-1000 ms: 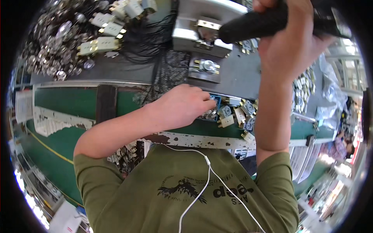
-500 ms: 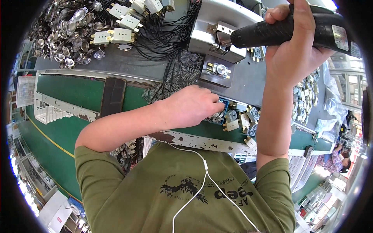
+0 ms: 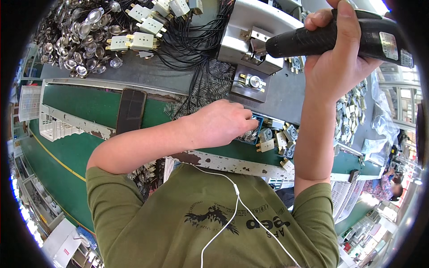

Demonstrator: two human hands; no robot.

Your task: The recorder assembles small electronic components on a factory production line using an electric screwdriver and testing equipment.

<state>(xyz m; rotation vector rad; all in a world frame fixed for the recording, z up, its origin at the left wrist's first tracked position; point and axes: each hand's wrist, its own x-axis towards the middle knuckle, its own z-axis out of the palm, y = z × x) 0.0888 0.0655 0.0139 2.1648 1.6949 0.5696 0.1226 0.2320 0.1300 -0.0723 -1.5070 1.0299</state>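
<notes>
My right hand is wrapped round a black electric screwdriver, whose ribbed nose points left at a metal bracket on the machine. Lower and to the left, my left hand has its fingers curled together over the edge of a small blue tray of small metal parts. Whatever is between those fingertips is hidden. Just beyond that hand, a round-centred component with brass terminals sits in a metal fixture block, with a black wire running to it.
White terminal blocks with black wires lie at the back left beside a heap of round metal caps. More white and grey components are right of the tray. A dark phone rests near the bench's front edge.
Both hands and the screwdriver keep nearly the same places. The whole view has shifted very slightly.
</notes>
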